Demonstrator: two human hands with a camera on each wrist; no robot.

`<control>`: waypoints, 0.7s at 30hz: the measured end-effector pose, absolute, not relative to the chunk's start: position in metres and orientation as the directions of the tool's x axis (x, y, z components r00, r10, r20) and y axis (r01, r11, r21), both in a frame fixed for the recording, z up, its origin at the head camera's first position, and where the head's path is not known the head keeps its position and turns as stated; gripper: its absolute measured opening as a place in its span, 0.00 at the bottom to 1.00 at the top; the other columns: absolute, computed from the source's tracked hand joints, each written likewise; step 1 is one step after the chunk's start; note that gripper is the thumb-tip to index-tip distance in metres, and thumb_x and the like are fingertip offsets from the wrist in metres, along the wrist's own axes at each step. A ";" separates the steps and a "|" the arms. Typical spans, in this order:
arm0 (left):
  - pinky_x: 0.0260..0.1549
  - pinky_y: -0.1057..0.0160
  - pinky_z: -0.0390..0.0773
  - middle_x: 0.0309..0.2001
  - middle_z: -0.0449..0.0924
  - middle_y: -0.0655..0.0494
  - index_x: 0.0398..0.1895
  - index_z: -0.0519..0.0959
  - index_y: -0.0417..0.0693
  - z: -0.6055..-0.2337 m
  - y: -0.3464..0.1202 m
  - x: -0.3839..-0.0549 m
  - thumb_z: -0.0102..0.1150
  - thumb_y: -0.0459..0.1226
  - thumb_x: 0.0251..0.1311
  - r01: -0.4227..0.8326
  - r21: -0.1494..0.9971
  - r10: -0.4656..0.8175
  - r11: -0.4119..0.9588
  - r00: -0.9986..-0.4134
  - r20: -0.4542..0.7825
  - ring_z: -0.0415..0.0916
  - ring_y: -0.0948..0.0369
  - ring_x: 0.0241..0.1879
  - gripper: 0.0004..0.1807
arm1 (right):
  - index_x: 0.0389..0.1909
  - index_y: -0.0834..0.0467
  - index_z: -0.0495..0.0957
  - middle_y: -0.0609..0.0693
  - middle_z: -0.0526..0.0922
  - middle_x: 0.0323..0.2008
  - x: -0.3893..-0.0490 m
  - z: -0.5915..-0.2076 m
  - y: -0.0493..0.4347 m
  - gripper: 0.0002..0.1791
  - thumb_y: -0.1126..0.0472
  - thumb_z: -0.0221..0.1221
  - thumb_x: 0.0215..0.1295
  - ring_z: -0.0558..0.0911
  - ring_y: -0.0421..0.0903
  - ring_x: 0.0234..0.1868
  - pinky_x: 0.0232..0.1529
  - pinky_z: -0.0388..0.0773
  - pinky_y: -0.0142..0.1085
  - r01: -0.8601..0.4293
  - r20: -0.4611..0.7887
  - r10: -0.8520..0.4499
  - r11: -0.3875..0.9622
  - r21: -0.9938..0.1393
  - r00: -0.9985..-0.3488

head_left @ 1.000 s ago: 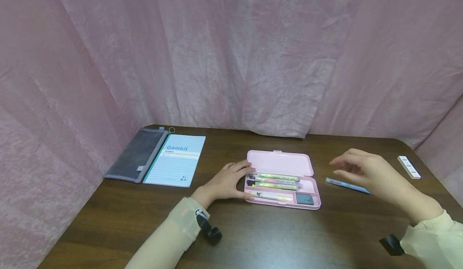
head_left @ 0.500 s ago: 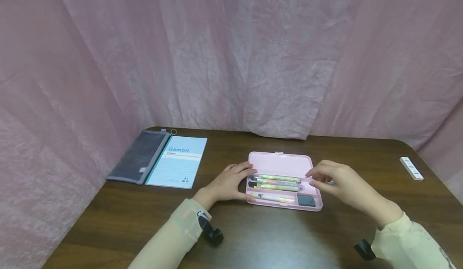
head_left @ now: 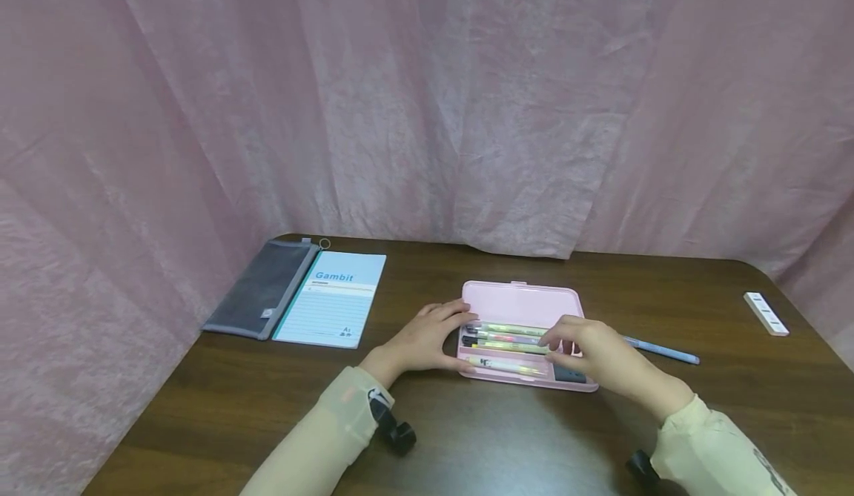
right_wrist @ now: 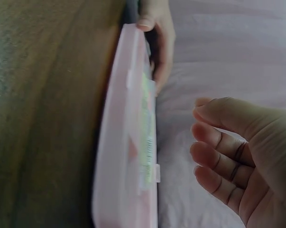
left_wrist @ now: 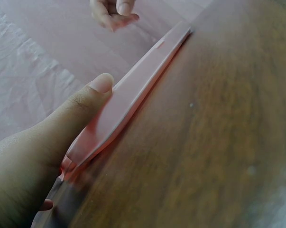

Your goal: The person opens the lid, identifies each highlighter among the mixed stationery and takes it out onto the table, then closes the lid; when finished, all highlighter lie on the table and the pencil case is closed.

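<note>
A pink pencil case [head_left: 523, 302] lies with its lid folded back. Inside its tray are several pens [head_left: 505, 346], a white-barrelled pen [head_left: 502, 366] in the front slot and a dark eraser [head_left: 569, 374], partly hidden by my right hand. My left hand [head_left: 427, 336] grips the case's left end, thumb [left_wrist: 93, 95] on the front rim and fingers at the back. Over the right part of the case hovers my right hand [head_left: 594, 351], fingers loosely bent. In the right wrist view, nothing sits between the fingertips [right_wrist: 202, 149], which are apart from the case.
A blue pen [head_left: 663, 350] lies right of the case, its left end behind my right hand. Farther right is a small white box [head_left: 766, 313]. At the left, a notebook [head_left: 331, 299] lies beside a dark zip pouch [head_left: 263, 288]. A pink curtain [head_left: 427, 110] hangs behind.
My right hand has moved left from above the blue pen to over the pencil case's right part, uncovering most of the pen. My left hand keeps its hold.
</note>
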State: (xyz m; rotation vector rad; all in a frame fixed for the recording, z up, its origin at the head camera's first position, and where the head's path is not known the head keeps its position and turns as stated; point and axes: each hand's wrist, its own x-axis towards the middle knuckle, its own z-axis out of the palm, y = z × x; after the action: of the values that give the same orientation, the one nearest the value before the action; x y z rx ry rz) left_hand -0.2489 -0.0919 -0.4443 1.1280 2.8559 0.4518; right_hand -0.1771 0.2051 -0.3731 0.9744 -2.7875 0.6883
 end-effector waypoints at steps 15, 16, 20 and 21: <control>0.71 0.50 0.55 0.74 0.56 0.58 0.70 0.63 0.64 -0.445 -0.091 -0.249 0.59 0.70 0.46 0.666 0.289 0.679 0.688 -0.731 0.070 0.55 0.59 0.73 0.47 | 0.33 0.50 0.84 0.39 0.83 0.31 -0.187 -0.401 0.196 0.06 0.64 0.67 0.55 0.78 0.31 0.32 0.33 0.79 0.28 -0.625 0.170 -0.611 0.689 -0.366 -0.773; 0.71 0.50 0.55 0.74 0.56 0.58 0.70 0.62 0.64 -0.444 -0.091 -0.249 0.58 0.70 0.47 0.665 0.290 0.678 0.689 -0.732 0.068 0.55 0.59 0.73 0.47 | 0.33 0.50 0.85 0.39 0.83 0.31 -0.188 -0.402 0.196 0.06 0.64 0.67 0.55 0.79 0.31 0.32 0.34 0.79 0.29 -0.630 0.169 -0.616 0.690 -0.357 -0.770; 0.72 0.51 0.55 0.74 0.56 0.59 0.70 0.62 0.64 -0.443 -0.092 -0.249 0.58 0.70 0.47 0.657 0.294 0.674 0.694 -0.737 0.057 0.54 0.59 0.74 0.47 | 0.32 0.51 0.85 0.39 0.82 0.30 -0.188 -0.404 0.195 0.07 0.66 0.68 0.54 0.79 0.32 0.33 0.35 0.80 0.31 -0.658 0.188 -0.636 0.678 -0.327 -0.749; 0.72 0.50 0.55 0.75 0.55 0.59 0.70 0.62 0.64 -0.443 -0.092 -0.249 0.58 0.70 0.46 0.657 0.294 0.673 0.694 -0.737 0.057 0.54 0.59 0.74 0.47 | 0.31 0.51 0.85 0.39 0.82 0.30 -0.188 -0.405 0.194 0.07 0.66 0.68 0.53 0.79 0.32 0.32 0.35 0.80 0.31 -0.664 0.196 -0.638 0.677 -0.319 -0.745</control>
State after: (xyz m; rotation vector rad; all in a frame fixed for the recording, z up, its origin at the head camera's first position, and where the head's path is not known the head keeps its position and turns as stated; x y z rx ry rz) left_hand -0.2487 -0.0925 -0.4435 1.1162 2.8412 0.4597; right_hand -0.1876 0.1942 -0.4047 1.0935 -2.8133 0.5765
